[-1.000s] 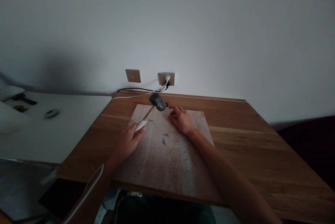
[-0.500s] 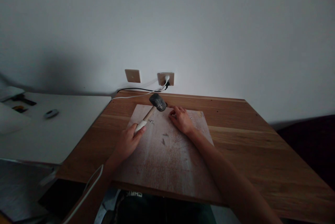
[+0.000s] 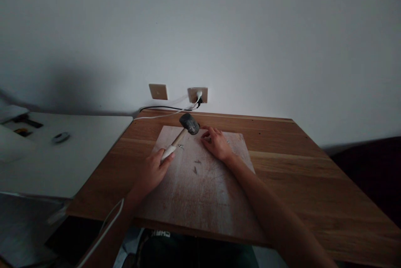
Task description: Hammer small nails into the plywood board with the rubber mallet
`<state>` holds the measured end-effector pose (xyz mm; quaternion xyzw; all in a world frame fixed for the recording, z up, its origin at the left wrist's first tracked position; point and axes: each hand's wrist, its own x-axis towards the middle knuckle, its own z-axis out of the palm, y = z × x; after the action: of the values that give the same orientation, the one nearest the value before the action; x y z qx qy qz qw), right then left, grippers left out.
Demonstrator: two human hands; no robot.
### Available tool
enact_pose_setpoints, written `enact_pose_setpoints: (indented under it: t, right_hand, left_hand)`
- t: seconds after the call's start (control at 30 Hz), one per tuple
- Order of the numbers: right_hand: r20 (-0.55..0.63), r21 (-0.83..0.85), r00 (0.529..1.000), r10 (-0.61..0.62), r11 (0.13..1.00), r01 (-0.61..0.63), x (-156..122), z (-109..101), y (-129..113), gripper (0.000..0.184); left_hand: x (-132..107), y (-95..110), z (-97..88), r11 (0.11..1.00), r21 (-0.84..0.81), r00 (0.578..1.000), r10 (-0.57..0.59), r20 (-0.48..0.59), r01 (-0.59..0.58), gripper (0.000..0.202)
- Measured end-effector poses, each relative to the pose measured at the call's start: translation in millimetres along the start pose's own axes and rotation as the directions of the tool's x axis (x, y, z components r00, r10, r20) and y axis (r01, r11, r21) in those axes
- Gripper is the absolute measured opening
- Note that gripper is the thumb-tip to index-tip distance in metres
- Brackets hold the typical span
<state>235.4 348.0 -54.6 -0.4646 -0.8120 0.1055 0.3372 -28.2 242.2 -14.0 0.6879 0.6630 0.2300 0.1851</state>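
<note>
My left hand (image 3: pixel 152 170) is wrapped round the pale wooden handle of a mallet (image 3: pixel 181 132), whose dark head hangs just above the far part of a worn plywood board (image 3: pixel 200 192). My right hand (image 3: pixel 215 142) rests on the board's far edge, next to the mallet head, with fingertips pinched together on something too small to make out. A few small nails (image 3: pixel 196 167) lie loose on the board between my hands.
The board lies on a brown wooden table (image 3: pixel 313 176) against a white wall. Two wall sockets (image 3: pixel 197 94) with plugged cables sit behind it. A white table (image 3: pixel 62 155) on the left carries a tape roll (image 3: pixel 60 136) and some dim objects.
Almost nothing differs. The mallet head and both hands keep their places; only the view has shifted slightly.
</note>
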Motion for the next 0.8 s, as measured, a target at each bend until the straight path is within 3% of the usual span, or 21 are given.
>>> enact_pose_setpoints:
  t: [0.23, 0.4, 0.63, 0.8]
  right_hand:
    - [0.035, 0.017, 0.998, 0.054, 0.998, -0.054, 4.6, -0.7, -1.2, 0.042]
    - [0.037, 0.028, 0.996, 0.078, 0.996, -0.079, 4.6, 0.0, 0.6, 0.048]
    - [-0.108, 0.128, 0.994, 0.034, 0.992, -0.02, 2.2, 6.7, 9.6, 0.094]
    - [-0.106, 0.16, 0.993, 0.052, 0.986, -0.034, 2.4, 8.2, 10.5, 0.111]
  left_hand:
    - [-2.3, 7.9, 2.2, 0.982, 0.189, 0.998, -0.026, 0.065, 0.013, 0.026]
    - [0.6, 25.1, -11.6, 0.925, 0.378, 0.994, -0.07, 0.088, 0.032, 0.03]
    - [12.4, 33.7, -27.0, 0.922, 0.379, 0.993, 0.035, 0.113, -0.076, 0.035]
    - [15.3, 38.7, -24.6, 0.915, 0.39, 0.979, 0.023, 0.201, -0.102, 0.034]
